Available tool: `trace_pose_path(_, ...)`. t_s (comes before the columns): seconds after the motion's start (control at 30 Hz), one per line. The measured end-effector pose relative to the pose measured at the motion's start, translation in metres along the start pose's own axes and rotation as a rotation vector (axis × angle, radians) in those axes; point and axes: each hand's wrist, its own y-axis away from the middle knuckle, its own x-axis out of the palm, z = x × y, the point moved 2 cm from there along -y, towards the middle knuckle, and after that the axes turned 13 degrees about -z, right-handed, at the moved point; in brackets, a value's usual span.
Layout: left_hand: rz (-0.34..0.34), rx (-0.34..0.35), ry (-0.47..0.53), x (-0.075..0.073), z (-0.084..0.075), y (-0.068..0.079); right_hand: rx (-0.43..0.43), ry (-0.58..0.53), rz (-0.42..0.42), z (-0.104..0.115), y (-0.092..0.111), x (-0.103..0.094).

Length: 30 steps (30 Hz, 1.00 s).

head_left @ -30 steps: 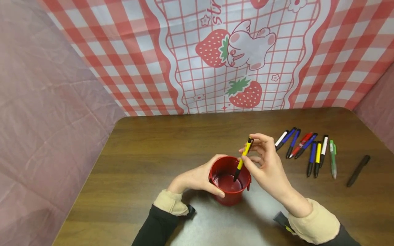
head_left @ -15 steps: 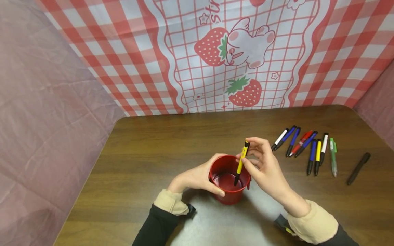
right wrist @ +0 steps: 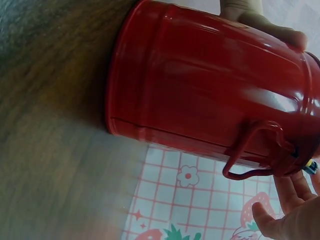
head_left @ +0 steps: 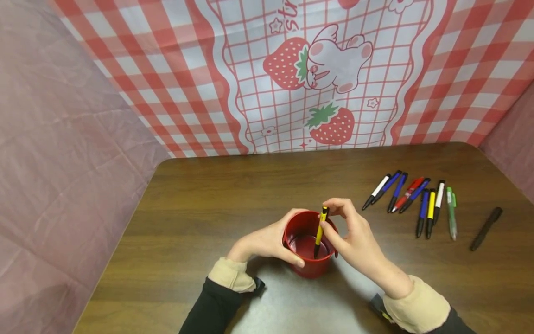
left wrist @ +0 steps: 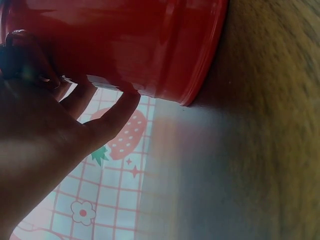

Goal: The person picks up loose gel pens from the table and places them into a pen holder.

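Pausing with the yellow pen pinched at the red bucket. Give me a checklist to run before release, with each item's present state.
1. Bucket steadied: ok. The left hand grips the red bucket at its side.
2. Bucket upright: ok. Its base sits on the table.
3. Pen under control: ok. The right hand pinches the yellow pen near its top.
4. Pen aimed inside: ok. The dark writing end points down within the bucket's opening.
5. Tip touching the bucket's floor: cannot tell; the head view does not settle the depth.
6. Right hand clear of the rim: not ok. It is right at the rim.
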Motion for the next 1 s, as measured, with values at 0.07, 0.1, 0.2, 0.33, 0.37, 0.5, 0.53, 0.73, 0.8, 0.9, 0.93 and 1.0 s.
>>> trace_pose_path(0.07, 0.0, 0.001, 0.004, 0.0, 0.0, 0.0, -0.009, 0.014, 0.005, -0.001, 0.001, 0.001)
trace_pose_path(0.1, 0.001, 0.0, 0.005, 0.0, 0.0, 0.0, -0.013, 0.02, 0.007, -0.001, 0.001, 0.001)
trace_pose_path(0.2, 0.005, -0.014, 0.012, 0.0, -0.002, 0.0, -0.033, 0.034, 0.003, -0.003, 0.003, 0.002)
trace_pose_path(0.33, 0.01, -0.039, 0.026, 0.0, -0.014, 0.001, -0.061, 0.023, -0.024, -0.005, 0.004, 0.004)
trace_pose_path(0.37, 0.012, -0.043, 0.029, 0.0, -0.017, 0.001, -0.067, 0.016, -0.034, -0.005, 0.005, 0.005)
trace_pose_path(0.5, 0.018, -0.042, 0.024, 0.0, -0.026, 0.002, -0.085, 0.018, -0.074, -0.008, 0.005, 0.005)
trace_pose_path(0.53, 0.016, -0.041, 0.026, 0.0, -0.026, 0.002, -0.087, 0.027, -0.082, -0.009, 0.004, 0.005)
trace_pose_path(0.73, -0.002, -0.012, 0.008, 0.0, -0.008, 0.001, -0.051, 0.043, -0.08, -0.013, 0.003, 0.005)
trace_pose_path(0.8, -0.005, 0.006, -0.007, 0.0, -0.002, 0.0, -0.043, 0.033, -0.07, -0.013, 0.003, 0.005)
trace_pose_path(0.9, -0.003, 0.004, -0.006, 0.0, -0.007, 0.0, -0.03, 0.024, -0.059, -0.014, 0.003, 0.005)
trace_pose_path(0.93, -0.001, -0.007, -0.002, 0.0, -0.011, 0.001, -0.024, 0.025, -0.055, -0.014, 0.003, 0.005)
trace_pose_path(1.0, 0.003, -0.031, 0.009, 0.0, -0.02, 0.002, -0.009, 0.027, -0.046, -0.015, 0.003, 0.005)
